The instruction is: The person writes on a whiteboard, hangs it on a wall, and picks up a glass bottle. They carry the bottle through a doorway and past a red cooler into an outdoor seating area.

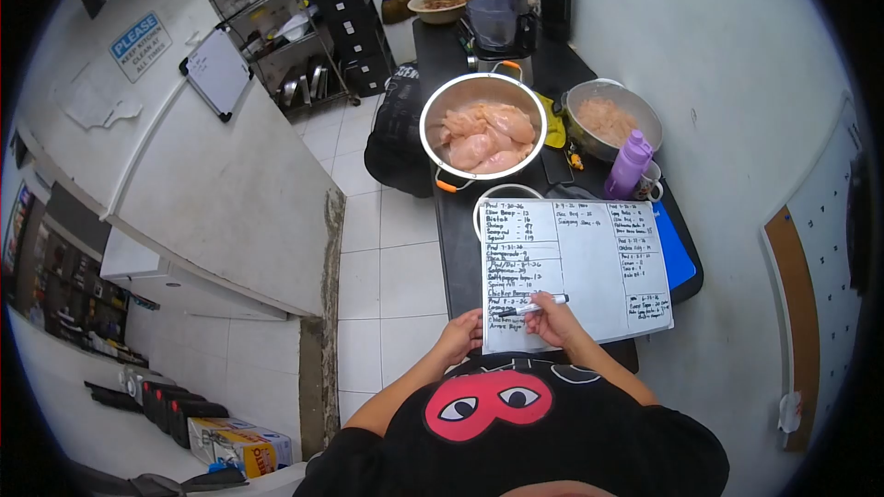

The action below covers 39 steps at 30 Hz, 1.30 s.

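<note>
A whiteboard [594,313] covered with handwritten lists in black leans against the near edge of the table in front of my body. My left hand [459,337] grips its lower left edge, fingers bent at the rim. In my right hand [552,324] is a black-and-white marker [522,307], held across the lower left of the board, over the bottom lines of writing. Behind the board's top left corner shows part of a round rim [481,212]. Beyond it stands a steel pot [428,124] with orange handles, holding raw chicken pieces [488,138].
On the black table [458,262] are a bowl of pale shredded food [608,120], a purple bottle [629,164], a mug [650,182], a phone [556,166], a blue folder-like sheet [677,253] and a food processor [500,23]. A wall [727,129] runs along the right.
</note>
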Each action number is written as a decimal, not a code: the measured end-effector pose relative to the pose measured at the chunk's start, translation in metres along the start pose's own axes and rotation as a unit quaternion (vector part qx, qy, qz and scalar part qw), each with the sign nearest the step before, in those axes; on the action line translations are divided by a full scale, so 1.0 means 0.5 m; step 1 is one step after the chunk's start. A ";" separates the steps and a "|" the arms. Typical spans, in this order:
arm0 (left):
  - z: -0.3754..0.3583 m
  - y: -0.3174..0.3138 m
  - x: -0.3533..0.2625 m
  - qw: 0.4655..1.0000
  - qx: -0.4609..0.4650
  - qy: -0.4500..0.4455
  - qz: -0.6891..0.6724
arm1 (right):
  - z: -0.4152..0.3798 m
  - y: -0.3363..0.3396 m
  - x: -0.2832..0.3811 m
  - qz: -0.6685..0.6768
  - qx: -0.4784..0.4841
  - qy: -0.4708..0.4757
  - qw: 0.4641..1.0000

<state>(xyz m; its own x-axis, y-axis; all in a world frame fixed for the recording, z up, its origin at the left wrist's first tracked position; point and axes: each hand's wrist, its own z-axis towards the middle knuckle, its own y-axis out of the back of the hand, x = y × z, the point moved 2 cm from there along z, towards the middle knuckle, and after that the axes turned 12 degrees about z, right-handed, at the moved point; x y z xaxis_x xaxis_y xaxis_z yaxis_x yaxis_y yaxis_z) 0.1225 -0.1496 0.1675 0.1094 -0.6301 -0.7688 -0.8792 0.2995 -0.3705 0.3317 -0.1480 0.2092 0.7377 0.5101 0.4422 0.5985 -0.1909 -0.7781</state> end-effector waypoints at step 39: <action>-0.006 -0.005 -0.003 0.999 -0.033 0.027 0.023 | 0.007 0.026 0.019 0.034 -0.026 0.016 0.999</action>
<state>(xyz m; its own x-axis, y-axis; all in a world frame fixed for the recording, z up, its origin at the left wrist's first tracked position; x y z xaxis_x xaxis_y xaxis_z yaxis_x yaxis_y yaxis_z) 0.1232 -0.1516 0.1710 0.0453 -0.6550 -0.7542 -0.9111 0.2825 -0.3000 0.3456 -0.1425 0.2018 0.7866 0.4679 0.4028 0.5606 -0.2680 -0.7835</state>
